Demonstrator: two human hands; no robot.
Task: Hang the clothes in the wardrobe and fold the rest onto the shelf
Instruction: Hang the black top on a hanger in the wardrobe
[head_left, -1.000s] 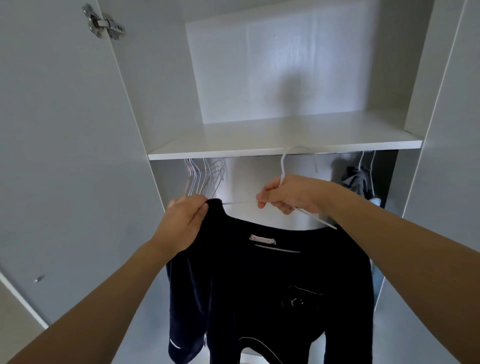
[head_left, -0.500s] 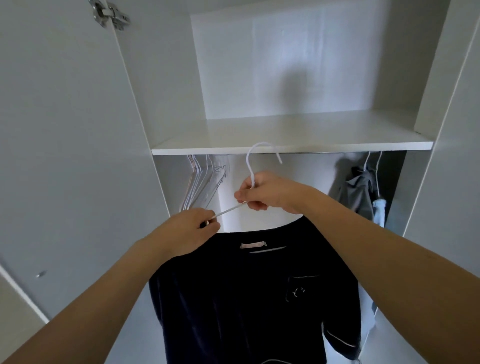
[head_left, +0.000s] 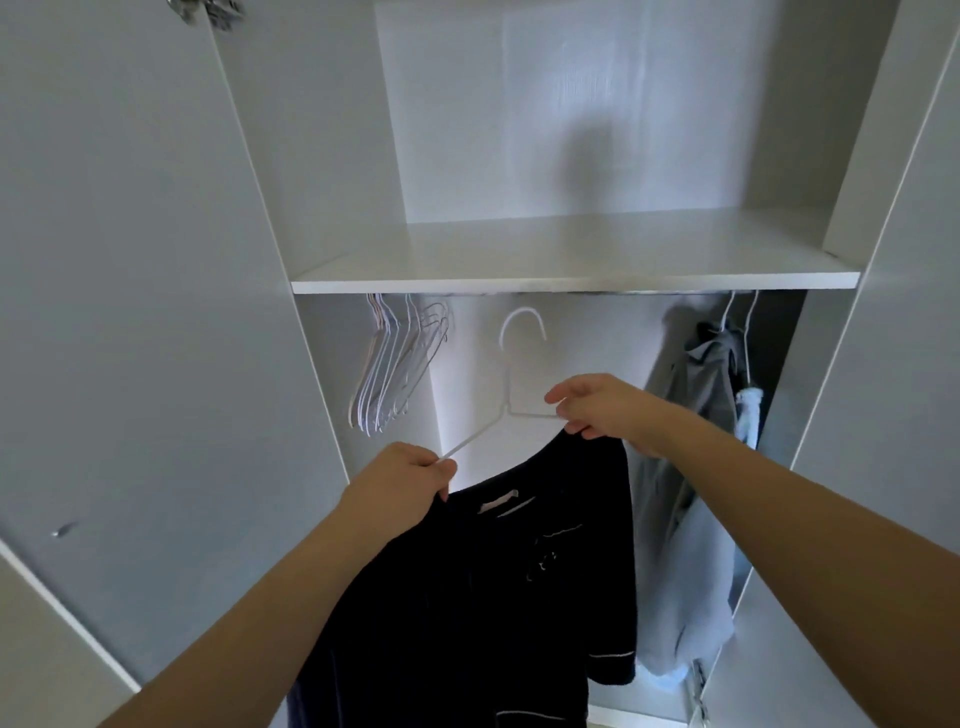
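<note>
White hanger (head_left: 506, 395) pinched by both hands, dark shirt (head_left: 519, 571) half on, below shelf edge (head_left: 571, 285)

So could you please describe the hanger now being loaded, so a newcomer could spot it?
Look under the white shelf, mid-wardrobe. The white wire hanger sits between both hands. Unlike the bare hangers bunched left, it carries a dark shirt.

A home bedroom wardrobe: white shelf (head_left: 571, 283), spare hangers (head_left: 400, 364), a hung grey garment (head_left: 685, 467).
</note>
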